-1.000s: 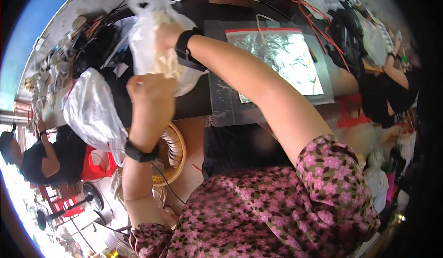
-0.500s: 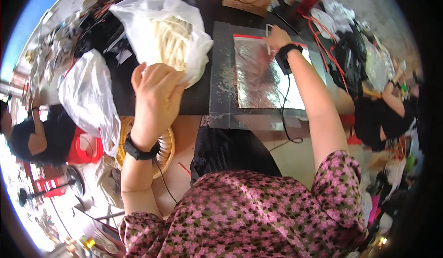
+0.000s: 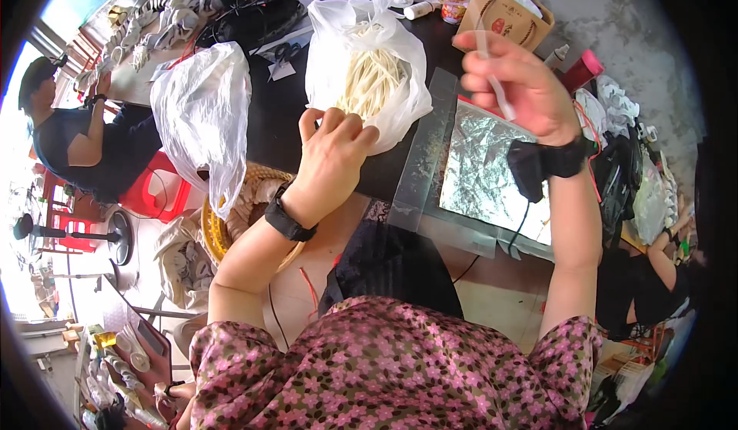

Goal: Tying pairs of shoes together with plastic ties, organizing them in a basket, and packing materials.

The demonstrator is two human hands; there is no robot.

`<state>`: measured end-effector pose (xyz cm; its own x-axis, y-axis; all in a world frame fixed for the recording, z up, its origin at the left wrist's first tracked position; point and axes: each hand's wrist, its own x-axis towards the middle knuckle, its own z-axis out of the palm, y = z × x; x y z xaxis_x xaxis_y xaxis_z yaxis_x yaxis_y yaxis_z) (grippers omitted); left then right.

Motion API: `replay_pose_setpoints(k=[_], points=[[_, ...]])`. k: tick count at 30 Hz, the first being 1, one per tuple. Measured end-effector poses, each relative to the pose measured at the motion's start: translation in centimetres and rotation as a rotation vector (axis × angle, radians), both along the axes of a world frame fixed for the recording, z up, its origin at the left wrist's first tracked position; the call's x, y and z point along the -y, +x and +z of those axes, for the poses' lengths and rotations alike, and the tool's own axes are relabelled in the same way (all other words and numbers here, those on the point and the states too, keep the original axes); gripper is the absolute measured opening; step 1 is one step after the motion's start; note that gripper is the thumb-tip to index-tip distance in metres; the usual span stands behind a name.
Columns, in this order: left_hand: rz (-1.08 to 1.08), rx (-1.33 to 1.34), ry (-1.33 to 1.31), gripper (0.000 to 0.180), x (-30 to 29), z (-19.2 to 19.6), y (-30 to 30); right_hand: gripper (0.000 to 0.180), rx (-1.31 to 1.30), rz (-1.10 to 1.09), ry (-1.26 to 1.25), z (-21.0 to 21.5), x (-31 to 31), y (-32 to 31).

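Observation:
A white plastic bag (image 3: 319,65) stands with its mouth wide, full of thin pale strips (image 3: 374,76). At its near rim my left hand (image 3: 336,149) is closed on the plastic, fingers curled and fingertips partly hidden. My right hand (image 3: 519,84) is raised over the far right of the table, fingers bent round a loose white strip (image 3: 496,76) that is blurred by motion. Below that hand lies a shiny silver sheet (image 3: 488,165) with a red strip along its far edge, on a clear plastic mat (image 3: 411,188).
Left of the full bag, a crumpled plastic bag (image 3: 204,99) hangs over the table's edge. A brown paper bag (image 3: 503,15) and a pink bottle (image 3: 583,70) stand at the back right. Under the table is a yellow basket (image 3: 214,226). Another person (image 3: 69,134) sits at the left.
My right hand has lifted from the sheet's far edge toward me, with the white strip in it. My left hand stays at the bag's rim. The whole view has shifted.

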<state>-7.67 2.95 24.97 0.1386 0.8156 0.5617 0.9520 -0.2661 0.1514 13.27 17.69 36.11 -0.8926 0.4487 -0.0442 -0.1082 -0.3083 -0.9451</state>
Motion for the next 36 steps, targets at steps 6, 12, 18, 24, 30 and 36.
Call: replay_pose_setpoints(k=[6, 12, 18, 24, 30, 36], points=[[-0.039, 0.017, 0.135, 0.017, 0.5, 0.0, 0.0, 0.025, 0.214, 0.209, 0.538, -6.5, -0.2, -8.6], [-0.022, -0.033, 0.07, 0.01, 1.6, 0.5, -2.9, 0.022, 1.07, 0.004, 1.615, -9.8, -5.6, -10.0], [-0.093, -0.002, 0.132, 0.011, 0.6, 1.5, -1.6, 0.021, 0.817, -0.776, 1.012, -9.2, -9.7, -13.2], [-0.13, -0.004, 0.031, 0.017, 0.9, 0.7, -1.5, 0.028, 0.585, -0.177, 1.519, -13.3, -11.5, -14.2], [-0.18, -0.061, 0.099, 0.019, 1.2, 0.3, -2.5, 0.031, 0.91, -0.892, 1.953, -7.1, -14.1, -10.4], [-0.046, 0.062, 0.304, 0.015, 0.1, 3.4, -7.2, 0.022, 0.536, -0.634, 1.884, -3.1, -13.6, -11.1]])
